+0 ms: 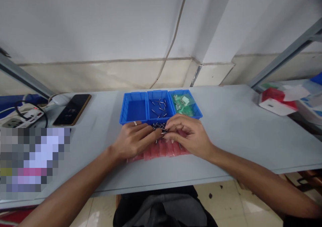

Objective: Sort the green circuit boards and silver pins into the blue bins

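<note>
Head view: metal parts (158,125) in front of blue bins (137,110)

Left hand (136,138) bends its fingers over them; right hand (190,133) has thumb and fingertips nearly together beside them. Can't tell if either grips one. Pink bags (161,150) on near side. Phone (72,109) on table (226,129), far left.

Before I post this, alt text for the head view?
A person's left hand and right hand handle small metal parts above red plastic on a gray table. Three blue bins stand beyond, the middle one holding similar parts, the right one green plastic. A phone lies left.
</note>
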`<state>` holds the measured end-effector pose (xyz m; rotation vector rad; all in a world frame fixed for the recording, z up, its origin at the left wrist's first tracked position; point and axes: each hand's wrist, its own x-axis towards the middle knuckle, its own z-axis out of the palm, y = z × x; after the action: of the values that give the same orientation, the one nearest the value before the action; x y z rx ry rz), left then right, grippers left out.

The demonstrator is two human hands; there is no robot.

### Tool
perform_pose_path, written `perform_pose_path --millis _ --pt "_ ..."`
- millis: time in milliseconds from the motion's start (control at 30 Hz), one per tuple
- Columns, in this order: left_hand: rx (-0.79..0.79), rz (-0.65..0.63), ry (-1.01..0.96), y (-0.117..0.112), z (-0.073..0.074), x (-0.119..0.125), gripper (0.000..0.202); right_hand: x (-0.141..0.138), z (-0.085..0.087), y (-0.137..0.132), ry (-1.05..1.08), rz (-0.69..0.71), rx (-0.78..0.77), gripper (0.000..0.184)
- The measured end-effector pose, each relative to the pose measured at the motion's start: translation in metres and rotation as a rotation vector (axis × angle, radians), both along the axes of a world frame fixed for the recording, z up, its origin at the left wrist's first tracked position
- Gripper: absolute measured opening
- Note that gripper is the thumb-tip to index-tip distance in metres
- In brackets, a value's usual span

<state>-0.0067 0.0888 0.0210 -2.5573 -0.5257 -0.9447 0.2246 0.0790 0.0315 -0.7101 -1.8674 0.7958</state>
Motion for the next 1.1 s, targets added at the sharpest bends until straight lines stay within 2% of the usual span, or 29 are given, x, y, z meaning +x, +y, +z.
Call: perform_pose_path --millis 133,367,500,600,667,700,800,867,933,1100 --pt "0.03 0.055 -0.084 0.0 0.0 -0.001 0.014 0.001 0.004 -0.003 0.072 0.032 -0.15 0.007" --pt "-0.015 0.04 -0.077 0.002 -0.003 -0.002 0.007 0.003 0.007 -0.007 0.184 0.046 -0.255 0.006" --pt "-0.016 0.062 -0.102 0.001 0.0 -0.003 0.005 0.004 0.006 0.0 0.205 -0.058 -0.33 0.01" --pt "-0.015 0.071 -0.106 0.0 0.002 -0.003 0.004 0.007 0.005 0.008 0.215 -0.102 -0.351 0.021" --pt "-0.015 0.07 -0.104 0.0 0.001 -0.003 0.003 0.011 0.003 0.013 0.12 -0.1 -0.272 0.027" --pt "-0.014 0.069 -0.104 0.0 0.001 -0.003 0.003 0.013 0.001 0.015 0.017 -0.084 -0.172 0.027" --pt "-0.02 0.063 -0.103 0.001 0.001 -0.002 0.002 0.017 -0.007 0.017 -0.433 0.013 0.301 0.024" --pt "-0.025 0.058 -0.104 0.001 0.001 -0.002 0.001 0.017 -0.013 0.017 -0.689 0.069 0.552 0.024" --pt "-0.027 0.055 -0.101 0.001 0.001 -0.002 0.002 0.015 -0.016 0.018 -0.814 0.07 0.655 0.026" --pt "-0.021 0.062 -0.075 0.0 0.003 -0.002 0.003 0.013 -0.018 0.017 -0.823 0.044 0.683 0.027"
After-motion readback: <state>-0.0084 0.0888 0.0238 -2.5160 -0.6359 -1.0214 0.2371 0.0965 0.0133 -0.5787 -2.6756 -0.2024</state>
